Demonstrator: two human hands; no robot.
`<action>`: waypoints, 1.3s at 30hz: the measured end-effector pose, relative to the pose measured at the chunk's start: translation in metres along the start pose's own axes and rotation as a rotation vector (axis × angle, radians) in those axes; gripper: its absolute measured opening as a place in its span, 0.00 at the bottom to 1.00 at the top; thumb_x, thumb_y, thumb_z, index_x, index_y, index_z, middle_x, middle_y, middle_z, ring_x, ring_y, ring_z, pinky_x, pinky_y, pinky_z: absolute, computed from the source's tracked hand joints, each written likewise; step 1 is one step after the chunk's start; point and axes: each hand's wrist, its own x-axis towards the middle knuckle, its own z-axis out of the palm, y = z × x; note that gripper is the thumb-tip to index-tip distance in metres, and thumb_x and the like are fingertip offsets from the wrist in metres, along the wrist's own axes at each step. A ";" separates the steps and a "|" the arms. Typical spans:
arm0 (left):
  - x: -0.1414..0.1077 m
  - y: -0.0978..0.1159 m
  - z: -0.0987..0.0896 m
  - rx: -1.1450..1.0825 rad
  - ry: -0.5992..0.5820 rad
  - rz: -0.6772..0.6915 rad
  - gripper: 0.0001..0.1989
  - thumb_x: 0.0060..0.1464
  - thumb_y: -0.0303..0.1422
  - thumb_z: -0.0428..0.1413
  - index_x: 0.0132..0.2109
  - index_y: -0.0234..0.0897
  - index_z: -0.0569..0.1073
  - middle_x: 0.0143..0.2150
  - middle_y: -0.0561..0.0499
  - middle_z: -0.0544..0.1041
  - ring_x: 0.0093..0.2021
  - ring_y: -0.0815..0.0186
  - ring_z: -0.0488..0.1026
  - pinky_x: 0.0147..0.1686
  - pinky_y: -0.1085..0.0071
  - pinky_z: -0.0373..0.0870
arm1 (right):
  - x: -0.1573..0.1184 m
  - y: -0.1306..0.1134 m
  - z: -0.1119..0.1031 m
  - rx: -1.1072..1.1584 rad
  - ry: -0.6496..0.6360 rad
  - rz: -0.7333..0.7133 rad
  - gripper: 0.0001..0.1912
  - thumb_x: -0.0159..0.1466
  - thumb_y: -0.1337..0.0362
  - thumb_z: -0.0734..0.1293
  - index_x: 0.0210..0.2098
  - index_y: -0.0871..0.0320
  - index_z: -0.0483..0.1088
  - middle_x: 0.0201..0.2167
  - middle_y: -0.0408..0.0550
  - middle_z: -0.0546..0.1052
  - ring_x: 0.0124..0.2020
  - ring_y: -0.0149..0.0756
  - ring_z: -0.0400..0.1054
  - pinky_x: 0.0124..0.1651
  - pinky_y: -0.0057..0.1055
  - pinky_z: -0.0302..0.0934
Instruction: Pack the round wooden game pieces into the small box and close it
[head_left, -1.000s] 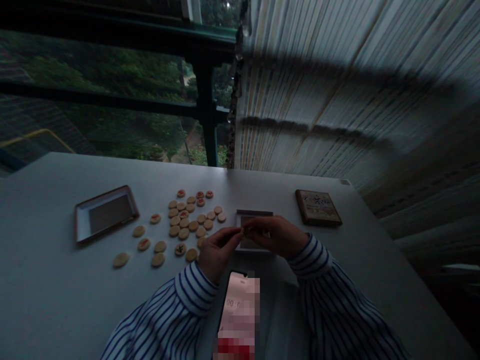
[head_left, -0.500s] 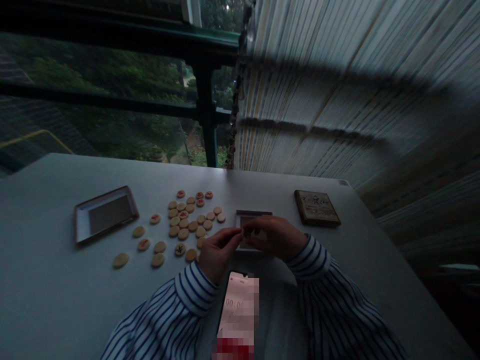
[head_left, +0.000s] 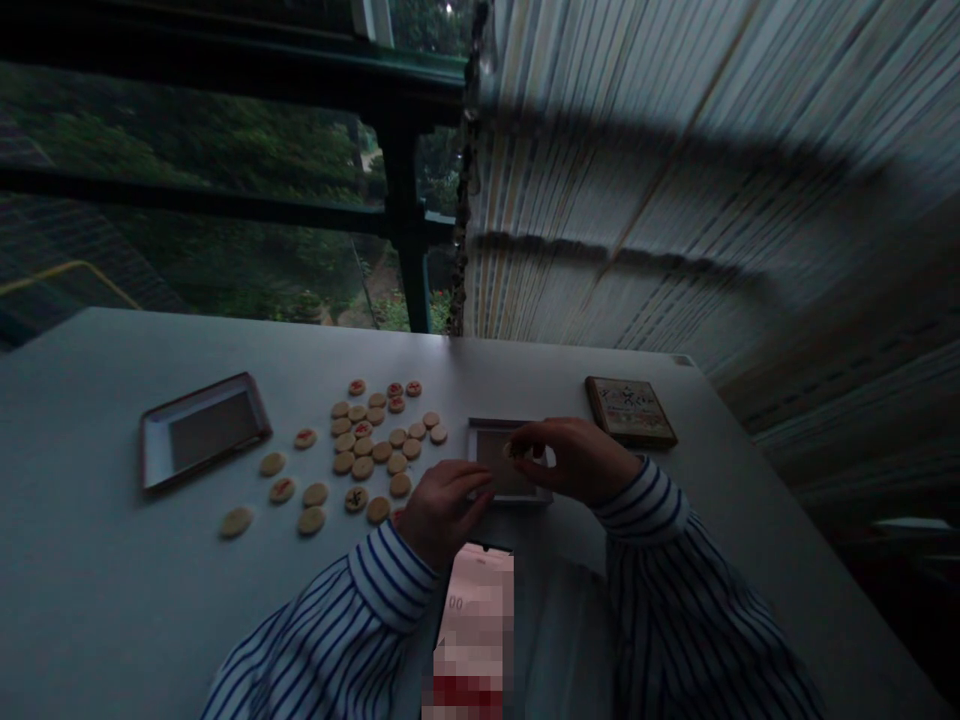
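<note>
Disc over the box, pinched in the right hand's fingertips, probably for control; left hand, fingers narrowly parted, beside the box's near-left corner.

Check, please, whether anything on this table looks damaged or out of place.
In this dim light, nothing looks broken. The leftmost tray sits askew on the table, angled unlike the middle tray, and round pieces lie scattered between them.
</note>
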 end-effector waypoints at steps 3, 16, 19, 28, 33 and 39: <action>-0.001 -0.004 0.002 0.144 -0.078 0.108 0.08 0.48 0.30 0.53 0.37 0.38 0.74 0.37 0.45 0.77 0.39 0.60 0.71 0.40 0.62 0.67 | -0.002 0.001 -0.002 -0.016 -0.010 0.019 0.09 0.56 0.63 0.62 0.36 0.56 0.69 0.28 0.46 0.74 0.30 0.30 0.67 0.33 0.25 0.57; -0.003 -0.007 0.005 0.319 -0.050 0.255 0.03 0.48 0.29 0.54 0.31 0.37 0.73 0.35 0.50 0.77 0.38 0.62 0.71 0.43 0.58 0.65 | -0.008 0.009 -0.008 -0.171 -0.232 0.155 0.10 0.55 0.59 0.60 0.32 0.55 0.70 0.29 0.44 0.75 0.28 0.30 0.68 0.29 0.24 0.55; -0.003 -0.006 0.003 0.337 -0.036 0.262 0.04 0.48 0.28 0.54 0.30 0.37 0.73 0.37 0.49 0.76 0.40 0.62 0.70 0.43 0.59 0.65 | -0.008 0.010 -0.006 -0.192 -0.292 0.176 0.11 0.55 0.58 0.60 0.33 0.53 0.71 0.28 0.43 0.75 0.28 0.31 0.68 0.29 0.24 0.55; -0.004 -0.007 0.002 0.364 -0.041 0.257 0.04 0.48 0.29 0.54 0.30 0.38 0.74 0.39 0.49 0.76 0.43 0.60 0.68 0.44 0.58 0.65 | -0.004 0.011 0.003 -0.268 -0.444 0.252 0.14 0.54 0.56 0.60 0.36 0.50 0.72 0.29 0.46 0.76 0.29 0.34 0.69 0.29 0.25 0.56; -0.005 -0.008 0.003 0.369 -0.052 0.245 0.04 0.48 0.29 0.54 0.30 0.38 0.74 0.40 0.49 0.75 0.43 0.60 0.68 0.45 0.57 0.64 | 0.000 0.008 0.006 -0.292 -0.480 0.283 0.16 0.55 0.54 0.58 0.36 0.51 0.73 0.30 0.48 0.76 0.32 0.36 0.70 0.32 0.27 0.58; -0.005 -0.009 0.004 0.363 -0.048 0.247 0.03 0.48 0.29 0.54 0.30 0.38 0.74 0.39 0.49 0.76 0.43 0.60 0.68 0.45 0.57 0.64 | -0.001 0.008 0.010 -0.318 -0.466 0.293 0.16 0.55 0.54 0.58 0.34 0.52 0.73 0.30 0.49 0.76 0.32 0.39 0.70 0.31 0.29 0.59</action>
